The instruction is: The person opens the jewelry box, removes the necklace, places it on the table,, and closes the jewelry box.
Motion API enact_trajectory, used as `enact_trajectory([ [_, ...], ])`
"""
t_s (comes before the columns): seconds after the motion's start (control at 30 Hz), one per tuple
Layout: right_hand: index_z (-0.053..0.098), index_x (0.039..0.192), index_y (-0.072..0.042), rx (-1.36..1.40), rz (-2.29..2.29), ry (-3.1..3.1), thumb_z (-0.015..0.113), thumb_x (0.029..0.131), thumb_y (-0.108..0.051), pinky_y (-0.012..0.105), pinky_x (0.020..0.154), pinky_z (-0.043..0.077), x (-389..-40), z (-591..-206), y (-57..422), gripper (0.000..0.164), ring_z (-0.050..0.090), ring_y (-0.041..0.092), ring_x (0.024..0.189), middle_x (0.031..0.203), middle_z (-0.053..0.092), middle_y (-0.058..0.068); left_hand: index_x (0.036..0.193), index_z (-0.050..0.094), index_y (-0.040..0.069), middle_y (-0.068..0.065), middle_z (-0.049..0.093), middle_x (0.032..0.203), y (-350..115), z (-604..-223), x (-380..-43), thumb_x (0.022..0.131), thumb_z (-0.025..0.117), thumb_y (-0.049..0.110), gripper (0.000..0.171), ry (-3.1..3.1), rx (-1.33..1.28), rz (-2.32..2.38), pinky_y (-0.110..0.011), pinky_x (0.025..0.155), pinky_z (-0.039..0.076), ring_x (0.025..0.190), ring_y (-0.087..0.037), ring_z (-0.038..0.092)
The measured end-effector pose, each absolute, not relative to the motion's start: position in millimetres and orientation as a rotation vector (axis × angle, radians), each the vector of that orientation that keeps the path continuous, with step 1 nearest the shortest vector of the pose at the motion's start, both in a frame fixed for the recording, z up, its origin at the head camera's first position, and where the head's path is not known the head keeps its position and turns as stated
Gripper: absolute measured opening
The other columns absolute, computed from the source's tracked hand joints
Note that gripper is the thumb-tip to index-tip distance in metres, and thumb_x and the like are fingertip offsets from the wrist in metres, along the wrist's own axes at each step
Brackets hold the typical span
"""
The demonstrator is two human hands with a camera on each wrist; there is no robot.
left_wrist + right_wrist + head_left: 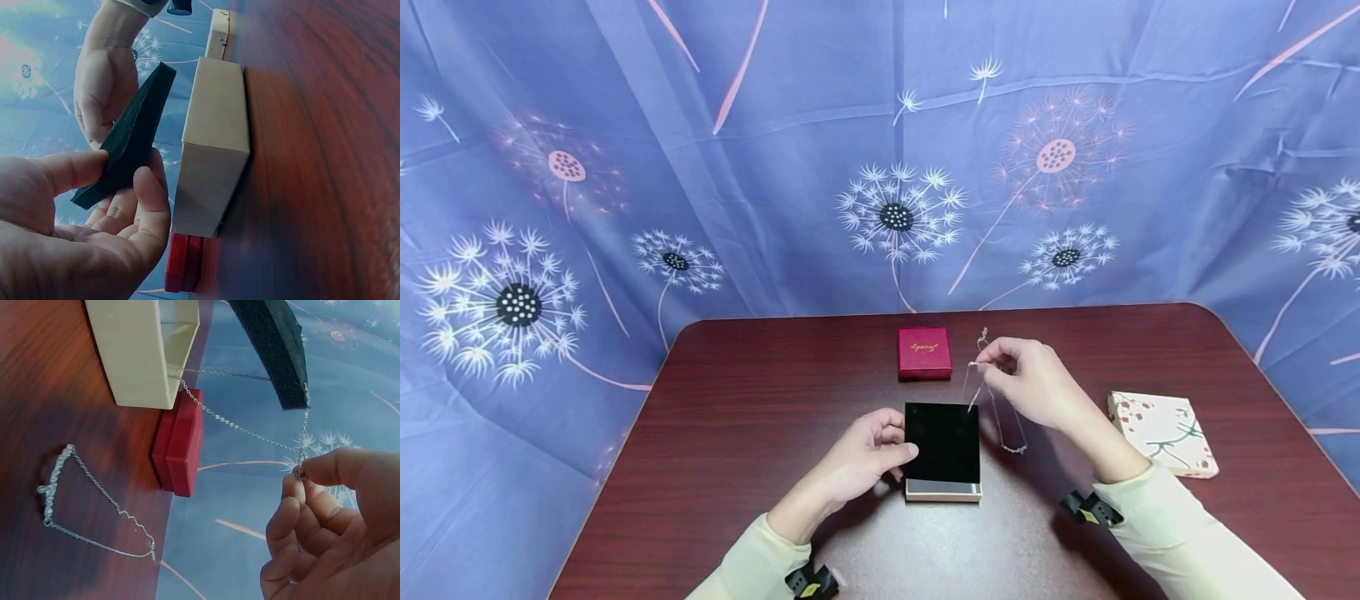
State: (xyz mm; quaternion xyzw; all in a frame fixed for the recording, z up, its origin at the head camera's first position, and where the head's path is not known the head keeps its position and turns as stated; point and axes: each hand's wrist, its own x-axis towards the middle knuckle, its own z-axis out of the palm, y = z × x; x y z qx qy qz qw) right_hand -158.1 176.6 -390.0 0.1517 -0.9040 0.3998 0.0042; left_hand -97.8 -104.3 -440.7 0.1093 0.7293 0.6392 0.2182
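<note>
My left hand (867, 450) pinches a black foam pad (134, 134) by its edge, thumb on one face and fingers on the other. The pad is tilted over an open cream box (215, 106) that stands on the table. With thumb and forefinger, my right hand (1030, 379) holds the end of a thin silver chain (234, 425) above the pad's far right corner. In the right wrist view one strand passes by the pad's edge, and others run down into the box. A second silver chain (94, 478) with a decorated section lies on the table to the right of the box.
A small dark red box (924, 352) with gold lettering sits behind the cream box. To the right, under my right forearm's outer side, lies a white lid with a floral print (1165, 433). A blue patterned cloth (790, 208) hangs behind the brown table (752, 383).
</note>
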Motion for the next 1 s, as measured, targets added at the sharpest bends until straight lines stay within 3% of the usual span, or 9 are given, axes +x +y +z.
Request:
enact_trajectory([
  [0.27,0.076,0.101,-0.012,0.508,1.254,-2.833,0.069,0.098,-0.007,0.028,0.066,0.048,-161,-396,177,0.009,0.058,0.015,0.073,0.083,0.069,-0.004,0.12,0.058,-0.004,-0.008,0.074,0.103,-105,-443,-99,0.099,0.068,0.005,0.024,2.027,0.331,1.76,-0.03,0.071,0.055,0.071,-0.018,0.064],
  [1.0,0.077,0.1,-0.009,0.531,1.252,-2.86,0.072,0.099,-0.009,0.031,0.069,0.048,-168,-412,172,0.005,0.058,0.017,0.075,0.083,0.069,-0.005,0.119,0.059,-0.004,-0.01,0.075,0.104,-104,-443,-98,0.099,0.068,0.003,0.022,2.009,0.343,1.77,-0.029,0.07,0.055,0.072,-0.017,0.063],
])
